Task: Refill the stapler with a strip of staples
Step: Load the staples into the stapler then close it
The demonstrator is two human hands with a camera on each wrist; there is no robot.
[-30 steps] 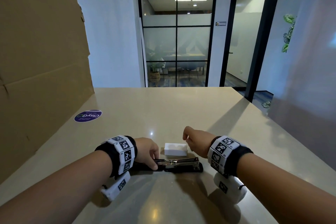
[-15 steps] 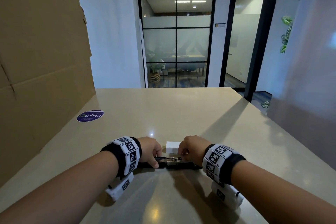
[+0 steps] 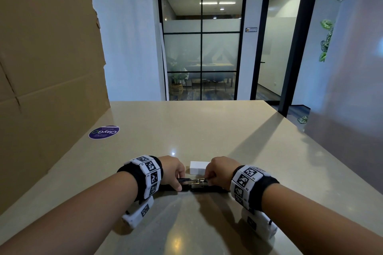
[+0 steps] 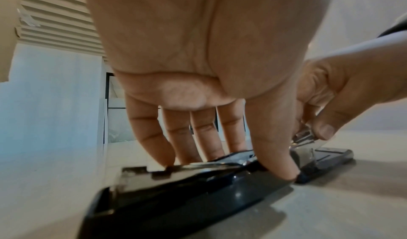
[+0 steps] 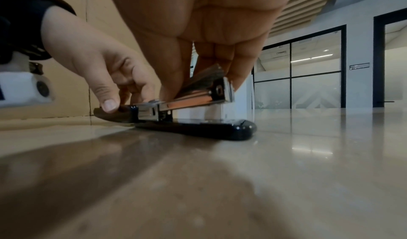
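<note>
A black stapler (image 3: 207, 189) lies opened out flat near the table's front edge, its lid (image 4: 198, 190) folded back to the left and its base (image 5: 198, 129) to the right. My left hand (image 3: 179, 183) pinches the lid between thumb and fingers and holds it down. The metal magazine (image 5: 193, 100) stands tilted up above the base. My right hand (image 3: 209, 178) pinches a silvery strip of staples (image 5: 207, 74) at an angle right over the magazine's open channel. A small white staple box (image 3: 196, 166) sits just behind the stapler, partly hidden by my right hand.
A tall cardboard sheet (image 3: 41, 89) stands along the table's left side. A round purple sticker (image 3: 104, 131) lies on the table (image 3: 207, 130) near it. The table's far edge faces glass doors, and its right edge runs diagonally.
My right hand has come down and left from beside the white box onto the stapler's magazine. My left hand has stayed on the lid.
</note>
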